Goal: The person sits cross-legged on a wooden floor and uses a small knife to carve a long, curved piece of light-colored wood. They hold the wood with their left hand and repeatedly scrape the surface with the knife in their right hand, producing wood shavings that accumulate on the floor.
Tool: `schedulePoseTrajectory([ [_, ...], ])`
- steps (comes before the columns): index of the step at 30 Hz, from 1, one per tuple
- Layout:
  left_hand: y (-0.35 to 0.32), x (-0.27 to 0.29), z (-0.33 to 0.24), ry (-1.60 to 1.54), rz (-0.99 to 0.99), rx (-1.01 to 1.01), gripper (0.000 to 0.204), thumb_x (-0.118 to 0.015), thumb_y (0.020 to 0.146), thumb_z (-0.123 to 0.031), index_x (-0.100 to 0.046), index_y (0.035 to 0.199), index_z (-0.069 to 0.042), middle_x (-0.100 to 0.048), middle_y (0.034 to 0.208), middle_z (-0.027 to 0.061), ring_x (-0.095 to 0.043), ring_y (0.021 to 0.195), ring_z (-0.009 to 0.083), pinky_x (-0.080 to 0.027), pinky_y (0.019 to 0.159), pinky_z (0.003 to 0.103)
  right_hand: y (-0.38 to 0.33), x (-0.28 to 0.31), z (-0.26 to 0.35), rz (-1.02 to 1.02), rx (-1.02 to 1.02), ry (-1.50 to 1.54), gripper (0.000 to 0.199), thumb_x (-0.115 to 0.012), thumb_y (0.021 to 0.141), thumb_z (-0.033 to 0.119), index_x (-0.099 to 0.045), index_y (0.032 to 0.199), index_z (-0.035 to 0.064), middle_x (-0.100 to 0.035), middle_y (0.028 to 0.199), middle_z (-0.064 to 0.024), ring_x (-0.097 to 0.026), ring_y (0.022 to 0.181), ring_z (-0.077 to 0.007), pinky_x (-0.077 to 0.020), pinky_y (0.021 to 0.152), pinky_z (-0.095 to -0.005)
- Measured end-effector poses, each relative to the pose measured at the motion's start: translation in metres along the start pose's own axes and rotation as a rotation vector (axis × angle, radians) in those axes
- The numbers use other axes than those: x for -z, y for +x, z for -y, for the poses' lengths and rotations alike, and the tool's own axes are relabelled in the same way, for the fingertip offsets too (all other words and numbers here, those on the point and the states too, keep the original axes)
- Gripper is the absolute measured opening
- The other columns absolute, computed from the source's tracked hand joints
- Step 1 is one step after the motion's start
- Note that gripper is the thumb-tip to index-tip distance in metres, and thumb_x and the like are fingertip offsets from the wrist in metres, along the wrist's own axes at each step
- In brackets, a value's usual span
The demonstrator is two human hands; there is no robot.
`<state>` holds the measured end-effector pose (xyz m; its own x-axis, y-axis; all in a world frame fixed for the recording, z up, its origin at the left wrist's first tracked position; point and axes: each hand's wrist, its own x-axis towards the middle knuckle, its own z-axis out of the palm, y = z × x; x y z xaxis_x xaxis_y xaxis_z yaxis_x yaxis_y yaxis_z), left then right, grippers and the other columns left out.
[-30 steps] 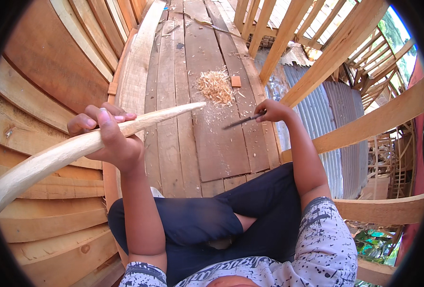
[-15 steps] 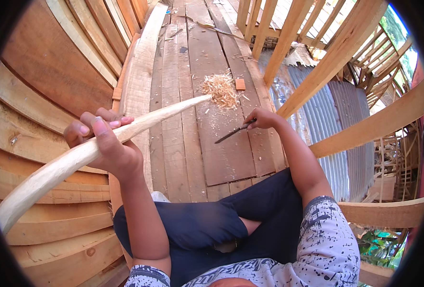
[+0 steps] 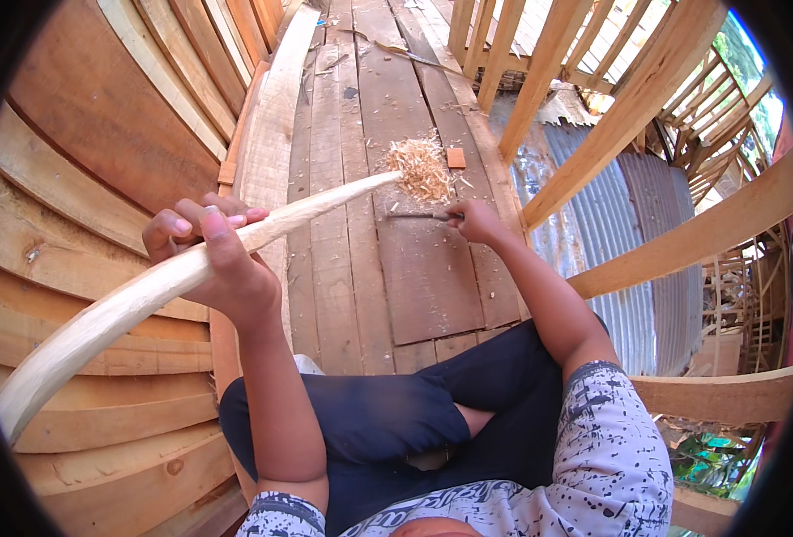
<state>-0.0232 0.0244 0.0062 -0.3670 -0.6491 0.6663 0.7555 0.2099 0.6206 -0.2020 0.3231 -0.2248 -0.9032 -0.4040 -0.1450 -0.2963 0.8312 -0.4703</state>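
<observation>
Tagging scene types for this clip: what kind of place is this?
Probably an outdoor woodworking site, perhaps a boat-building yard. Curved wooden planks rise at the left, an unfinished timber frame stands at the right, and wood shavings lie on the plank floor by the peeled pole being carved.

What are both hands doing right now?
Left hand: closed around a pale, curved, tapered wooden pole.
Right hand: closed on a knife beside the wood shavings.

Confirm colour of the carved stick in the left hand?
Pale cream bare wood, the stick, clearest in the head view.
</observation>
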Motion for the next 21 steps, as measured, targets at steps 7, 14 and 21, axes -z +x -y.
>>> schedulePoseTrajectory([
  [7,0.001,0.004,0.002,0.022,0.001,0.024,0.022,-0.055,0.087,-0.008,-0.034,0.092,-0.012,-0.039,0.062,-0.0008,-0.040,0.055,0.0107,-0.053,0.055,0.028,-0.008,0.005,0.019,0.192,0.143,-0.028,0.025,-0.073,0.083,0.023,-0.075,0.107,0.0156,-0.073,0.095,-0.0124,-0.069,0.086,-0.0304,-0.0533,0.075,-0.0401],
  [14,-0.003,0.003,0.004,0.003,0.013,0.031,0.021,-0.055,0.087,-0.007,-0.036,0.094,-0.013,-0.037,0.063,-0.0017,-0.040,0.056,0.0101,-0.053,0.055,0.027,-0.007,0.011,0.022,0.118,0.170,-0.054,0.028,-0.074,0.081,0.021,-0.075,0.108,0.0160,-0.074,0.097,-0.0103,-0.070,0.093,-0.0290,-0.0538,0.080,-0.0401],
  [21,0.001,0.010,0.007,-0.041,0.026,0.034,0.023,-0.056,0.085,-0.005,-0.037,0.098,-0.010,-0.042,0.067,0.0021,-0.046,0.057,0.0112,-0.057,0.053,0.032,-0.035,-0.023,0.064,0.402,0.289,-0.174,0.026,-0.072,0.082,0.021,-0.075,0.107,0.0172,-0.073,0.097,-0.0104,-0.070,0.089,-0.0301,-0.0533,0.078,-0.0398],
])
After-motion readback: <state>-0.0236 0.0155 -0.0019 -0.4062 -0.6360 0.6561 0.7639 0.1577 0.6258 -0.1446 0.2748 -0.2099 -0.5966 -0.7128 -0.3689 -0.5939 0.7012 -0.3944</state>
